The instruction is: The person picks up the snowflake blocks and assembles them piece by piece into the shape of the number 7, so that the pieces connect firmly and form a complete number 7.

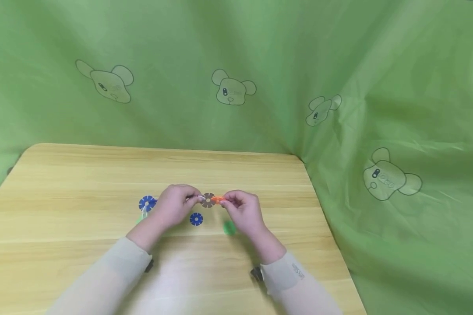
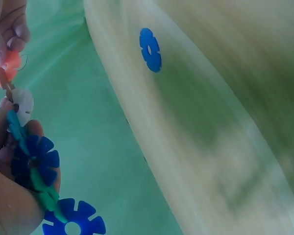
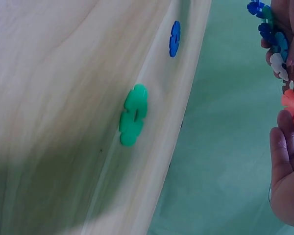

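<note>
My left hand [image 1: 174, 204] pinches a chain of slotted plastic snowflake discs near its white disc [image 2: 25, 104]. From that hand trail a teal disc [image 2: 16, 131], a dark blue disc [image 2: 47, 157], a green disc [image 2: 43, 190] and another blue disc [image 2: 90, 226], joined at their slots. A brown disc [image 1: 207, 204] stands beyond the white one, between both hands. The fingertips of my right hand [image 1: 246, 212] pinch an orange disc [image 1: 217, 199], which meets the brown disc's edge. How deep their slots sit together cannot be made out.
A loose blue disc [image 1: 192, 219] lies on the wooden table [image 1: 82, 175] below the hands. One loose green disc [image 1: 228, 227] rests beside the right wrist. Green curtain [image 1: 173, 87] with bear-head outlines hangs behind the table and along its right side.
</note>
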Demonstrator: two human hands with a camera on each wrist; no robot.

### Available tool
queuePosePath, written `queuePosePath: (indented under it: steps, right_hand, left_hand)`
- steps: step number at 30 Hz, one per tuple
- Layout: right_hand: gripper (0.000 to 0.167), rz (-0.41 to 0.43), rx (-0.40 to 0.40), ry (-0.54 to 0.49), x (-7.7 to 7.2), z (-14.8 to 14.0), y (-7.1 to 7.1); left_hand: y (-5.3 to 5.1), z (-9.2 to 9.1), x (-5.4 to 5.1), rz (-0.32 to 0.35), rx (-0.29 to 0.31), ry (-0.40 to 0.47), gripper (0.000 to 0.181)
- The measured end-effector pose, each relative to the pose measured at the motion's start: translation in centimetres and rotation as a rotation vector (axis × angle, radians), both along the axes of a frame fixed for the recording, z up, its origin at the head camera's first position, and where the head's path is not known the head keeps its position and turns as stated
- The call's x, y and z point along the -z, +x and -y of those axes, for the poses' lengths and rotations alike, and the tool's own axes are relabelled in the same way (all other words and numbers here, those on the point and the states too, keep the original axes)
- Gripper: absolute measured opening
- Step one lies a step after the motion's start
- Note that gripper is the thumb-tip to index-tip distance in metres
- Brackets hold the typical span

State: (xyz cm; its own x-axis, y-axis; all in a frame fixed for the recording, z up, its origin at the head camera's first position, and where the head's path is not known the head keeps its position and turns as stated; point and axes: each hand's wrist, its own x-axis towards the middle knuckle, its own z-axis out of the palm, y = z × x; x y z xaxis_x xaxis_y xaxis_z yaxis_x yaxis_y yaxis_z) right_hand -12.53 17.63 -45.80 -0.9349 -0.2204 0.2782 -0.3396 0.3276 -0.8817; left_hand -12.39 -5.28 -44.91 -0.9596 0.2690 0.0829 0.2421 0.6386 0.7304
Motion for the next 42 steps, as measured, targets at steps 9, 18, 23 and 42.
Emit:
queuePosePath:
  steps: [9, 18, 23, 42]
  right_hand:
    - [0.01, 0.008, 0.092, 0.033, 0.7, 0.4, 0.0]
    - [0.046, 0.093, 0.085, 0.324, 1.0, -1.2, -0.1]
    - [0.06, 0.206, -0.011, 0.719, 2.0, -3.0, 0.3]
    - [0.046, 0.176, -0.108, 0.971, 4.2, -3.4, 1.2]
  left_hand:
    - [-0.4, -0.6, 0.6, -0.029, 0.019, -0.063, 0.015]
    - [-0.4, -0.1, 0.9, -0.067, -0.024, -0.078, 0.014]
    - [-0.4, 0.2, 1.2, -0.059, -0.009, -0.096, 0.014]
    - [-0.3, -0.3, 1.7, -0.055, 0.033, -0.117, 0.012]
